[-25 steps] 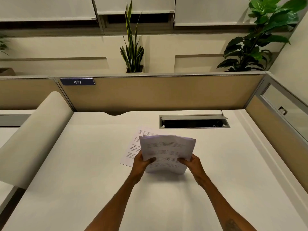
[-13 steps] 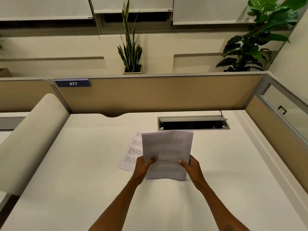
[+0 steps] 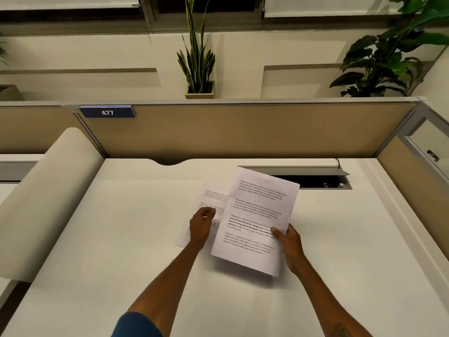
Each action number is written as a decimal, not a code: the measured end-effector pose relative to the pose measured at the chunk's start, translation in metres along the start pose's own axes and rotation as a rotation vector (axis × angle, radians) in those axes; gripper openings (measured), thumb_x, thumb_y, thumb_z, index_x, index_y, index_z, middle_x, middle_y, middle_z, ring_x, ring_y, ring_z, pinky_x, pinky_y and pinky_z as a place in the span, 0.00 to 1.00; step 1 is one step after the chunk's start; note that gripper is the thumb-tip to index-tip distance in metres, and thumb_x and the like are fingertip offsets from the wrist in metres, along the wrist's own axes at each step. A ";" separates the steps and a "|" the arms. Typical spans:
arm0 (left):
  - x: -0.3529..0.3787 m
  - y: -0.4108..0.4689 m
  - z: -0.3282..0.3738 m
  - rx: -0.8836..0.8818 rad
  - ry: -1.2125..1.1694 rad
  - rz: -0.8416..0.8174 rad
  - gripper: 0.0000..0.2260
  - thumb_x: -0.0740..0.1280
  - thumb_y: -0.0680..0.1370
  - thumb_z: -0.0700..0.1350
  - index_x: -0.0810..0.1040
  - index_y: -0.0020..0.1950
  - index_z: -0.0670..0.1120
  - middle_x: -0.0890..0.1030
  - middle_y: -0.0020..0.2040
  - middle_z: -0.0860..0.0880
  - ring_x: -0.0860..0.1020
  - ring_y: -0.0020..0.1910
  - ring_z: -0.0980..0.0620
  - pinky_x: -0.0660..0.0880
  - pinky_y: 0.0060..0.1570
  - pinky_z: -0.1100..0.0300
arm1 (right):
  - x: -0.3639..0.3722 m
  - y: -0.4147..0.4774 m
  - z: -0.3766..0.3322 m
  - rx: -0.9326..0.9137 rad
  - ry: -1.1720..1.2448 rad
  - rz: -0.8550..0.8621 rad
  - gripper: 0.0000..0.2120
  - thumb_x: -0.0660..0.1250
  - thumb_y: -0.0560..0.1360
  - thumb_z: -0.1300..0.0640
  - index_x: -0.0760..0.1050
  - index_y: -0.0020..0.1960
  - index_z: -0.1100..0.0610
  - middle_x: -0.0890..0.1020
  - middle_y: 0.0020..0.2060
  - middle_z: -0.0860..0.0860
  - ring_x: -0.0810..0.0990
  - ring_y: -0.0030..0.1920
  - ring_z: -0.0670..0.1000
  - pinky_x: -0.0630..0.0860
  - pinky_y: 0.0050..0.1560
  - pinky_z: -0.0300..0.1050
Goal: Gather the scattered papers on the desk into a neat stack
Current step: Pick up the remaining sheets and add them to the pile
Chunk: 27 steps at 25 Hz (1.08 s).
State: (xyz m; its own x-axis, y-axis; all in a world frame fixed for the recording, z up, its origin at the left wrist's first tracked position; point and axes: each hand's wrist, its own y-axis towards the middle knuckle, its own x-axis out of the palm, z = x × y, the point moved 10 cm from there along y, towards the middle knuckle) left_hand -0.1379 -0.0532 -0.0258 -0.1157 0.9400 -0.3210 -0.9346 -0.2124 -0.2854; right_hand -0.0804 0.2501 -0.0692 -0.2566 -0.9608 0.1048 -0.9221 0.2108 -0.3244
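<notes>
My right hand (image 3: 290, 242) pinches the stack (image 3: 255, 222) at its edge; left hand (image 3: 201, 224) rests loosely curled on the sheet (image 3: 209, 198) beside it. Thin, floppy: I'd lift by an edge.

Bare forearms, no watch. Blue sleeve (image 3: 136, 324) poking in at the bottom left, plus a small dark tattoo (image 3: 340, 330) on the right forearm.

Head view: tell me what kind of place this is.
Most likely an open-plan office cubicle: a tan partition with a numbered tag 477, a white desk with a cable hatch, and potted plants behind.
</notes>
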 end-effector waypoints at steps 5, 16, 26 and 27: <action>-0.022 0.034 -0.016 -0.077 0.425 0.047 0.28 0.70 0.80 0.41 0.65 0.77 0.37 0.68 0.75 0.38 0.68 0.74 0.38 0.66 0.74 0.46 | -0.012 0.008 0.011 0.035 0.048 0.035 0.14 0.69 0.77 0.62 0.78 0.59 0.48 0.86 0.55 0.47 0.86 0.53 0.51 0.84 0.50 0.48; -0.007 0.063 -0.033 -0.262 0.624 -0.070 0.29 0.76 0.74 0.41 0.68 0.72 0.42 0.77 0.68 0.41 0.75 0.69 0.39 0.70 0.70 0.47 | -0.031 -0.001 0.049 0.107 0.038 0.079 0.14 0.69 0.77 0.61 0.77 0.59 0.46 0.86 0.56 0.49 0.86 0.53 0.52 0.84 0.49 0.47; -0.004 0.009 -0.056 -0.189 -0.175 -0.355 0.17 0.67 0.82 0.40 0.76 0.68 0.33 0.83 0.61 0.34 0.82 0.60 0.32 0.77 0.64 0.37 | 0.005 -0.009 0.058 0.208 0.092 -0.039 0.15 0.67 0.78 0.62 0.77 0.63 0.50 0.86 0.55 0.52 0.87 0.51 0.55 0.84 0.43 0.47; -0.003 0.003 -0.060 -0.208 -0.200 -0.379 0.17 0.67 0.82 0.40 0.76 0.67 0.32 0.83 0.61 0.34 0.81 0.61 0.31 0.77 0.65 0.37 | 0.009 -0.009 0.057 0.213 0.090 -0.056 0.15 0.67 0.78 0.62 0.77 0.63 0.51 0.86 0.55 0.52 0.87 0.52 0.56 0.84 0.44 0.48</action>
State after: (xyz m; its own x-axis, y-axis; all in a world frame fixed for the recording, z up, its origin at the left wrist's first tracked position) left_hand -0.1206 -0.0728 -0.0799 0.1391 0.9902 0.0153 -0.8385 0.1260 -0.5301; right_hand -0.0577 0.2294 -0.1185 -0.2402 -0.9481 0.2081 -0.8561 0.1058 -0.5059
